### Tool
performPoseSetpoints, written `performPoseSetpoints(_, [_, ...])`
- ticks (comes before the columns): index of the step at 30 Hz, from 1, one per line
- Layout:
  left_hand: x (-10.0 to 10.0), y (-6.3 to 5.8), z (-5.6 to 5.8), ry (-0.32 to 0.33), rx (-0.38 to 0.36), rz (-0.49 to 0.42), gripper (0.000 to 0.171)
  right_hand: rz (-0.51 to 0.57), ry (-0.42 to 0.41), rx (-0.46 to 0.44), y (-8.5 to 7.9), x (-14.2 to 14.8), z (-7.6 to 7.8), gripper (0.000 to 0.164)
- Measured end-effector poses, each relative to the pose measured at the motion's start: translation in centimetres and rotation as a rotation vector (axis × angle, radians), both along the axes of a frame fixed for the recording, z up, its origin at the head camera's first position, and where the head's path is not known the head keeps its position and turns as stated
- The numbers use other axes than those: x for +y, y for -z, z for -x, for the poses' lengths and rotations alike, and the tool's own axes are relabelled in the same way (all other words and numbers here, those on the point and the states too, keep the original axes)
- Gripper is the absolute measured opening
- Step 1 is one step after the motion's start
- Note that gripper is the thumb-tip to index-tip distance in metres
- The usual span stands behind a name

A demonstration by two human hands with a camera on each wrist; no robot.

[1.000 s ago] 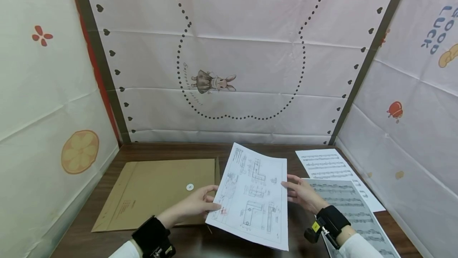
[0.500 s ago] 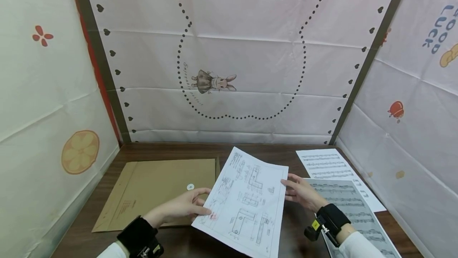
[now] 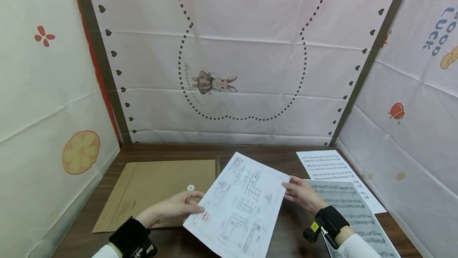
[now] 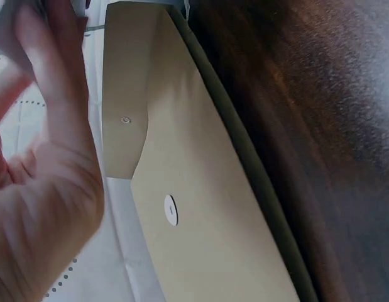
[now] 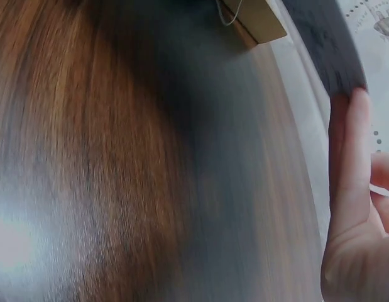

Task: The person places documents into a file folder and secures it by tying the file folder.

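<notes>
A white technical drawing point(image 3: 247, 206), printed with L-shaped parts and a red mark, is held up tilted above the table in the head view. My left hand point(image 3: 175, 208) pinches its left edge, thumb on top. On the right edge, near the upper corner, my right hand point(image 3: 304, 195) grips it between thumb and fingers. Whether it is more than one sheet, I cannot tell. Under and beyond the left hand lies a brown paper envelope point(image 3: 154, 194) with a white button point(image 3: 191, 187). The left wrist view shows its flap point(image 4: 126, 94) folded out.
At the right, a sheet of music point(image 3: 322, 162) lies partly under a greyish music sheet point(image 3: 340, 200), beside my right forearm. The dark wooden table point(image 3: 264, 150) ends against printed white cloth walls point(image 3: 243, 51) at the back and sides.
My left hand has moved left and slightly nearer, drawing the paper's lower end left so it turns clockwise. The right hand has stayed nearly in place. The envelope has not moved.
</notes>
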State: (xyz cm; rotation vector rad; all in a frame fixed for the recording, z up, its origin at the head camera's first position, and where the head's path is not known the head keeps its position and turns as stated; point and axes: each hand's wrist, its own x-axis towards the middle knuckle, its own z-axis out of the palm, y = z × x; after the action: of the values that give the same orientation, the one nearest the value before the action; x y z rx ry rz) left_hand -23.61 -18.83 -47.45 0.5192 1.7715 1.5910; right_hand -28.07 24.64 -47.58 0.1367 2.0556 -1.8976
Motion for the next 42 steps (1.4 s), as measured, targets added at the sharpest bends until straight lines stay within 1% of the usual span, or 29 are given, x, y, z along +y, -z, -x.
performPoseSetpoints(2, [-0.1,0.2,-0.1,-0.052,0.012,0.031,0.058,0.012,0.019,0.002,-0.1,-0.2,-0.1,0.062])
performPoseSetpoints(4, [-0.2,0.4,-0.1,-0.112,0.003,0.054,0.058,0.024,0.045,-0.002,-0.1,-0.3,-0.2,0.061])
performPoseSetpoints(6, [-0.3,0.5,-0.3,-0.165,-0.015,0.065,0.065,0.045,0.081,-0.014,-0.2,-0.5,-0.2,0.059])
performPoseSetpoints(9, [-0.4,0.7,-0.5,-0.238,-0.059,0.033,0.075,0.086,0.141,-0.023,-0.1,-0.6,-0.3,0.059])
performPoseSetpoints(11, [-0.5,0.8,-0.6,-0.270,-0.081,-0.005,0.077,0.112,0.176,-0.023,0.0,-0.7,-0.3,0.059])
performPoseSetpoints(14, [-0.4,0.9,-0.7,-0.303,-0.099,-0.049,0.068,0.139,0.204,-0.015,0.2,-1.0,-0.5,0.059])
performPoseSetpoints(16, [-0.3,1.0,-0.8,-0.326,-0.103,-0.062,0.061,0.152,0.223,-0.008,0.3,-1.2,-0.6,0.059])
performPoseSetpoints(19, [0.0,1.1,-0.9,-0.356,-0.103,-0.070,0.059,0.170,0.243,0.002,0.3,-1.6,-0.8,0.058])
performPoseSetpoints(22, [0.3,1.1,-0.9,-0.362,-0.107,-0.077,0.061,0.185,0.262,0.004,0.2,-1.9,-0.9,0.058])
performPoseSetpoints(25, [0.7,1.0,-0.8,-0.353,-0.115,-0.084,0.059,0.202,0.273,0.003,-0.1,-2.3,-1.0,0.060])
performPoseSetpoints(28, [1.0,1.0,-0.9,-0.346,-0.110,-0.081,0.057,0.221,0.279,-0.002,-0.5,-2.8,-1.3,0.061])
performPoseSetpoints(33, [1.3,0.8,-1.0,-0.337,-0.095,-0.070,0.053,0.247,0.281,-0.001,-0.7,-3.4,-1.5,0.059])
performPoseSetpoints(38, [1.4,0.7,-1.0,-0.324,-0.081,-0.074,0.053,0.251,0.252,0.009,-0.6,-3.9,-1.8,0.058])
performPoseSetpoints(42, [1.3,0.7,-1.0,-0.348,-0.064,-0.081,0.055,0.252,0.212,-0.012,-0.6,-4.0,-1.9,0.058])
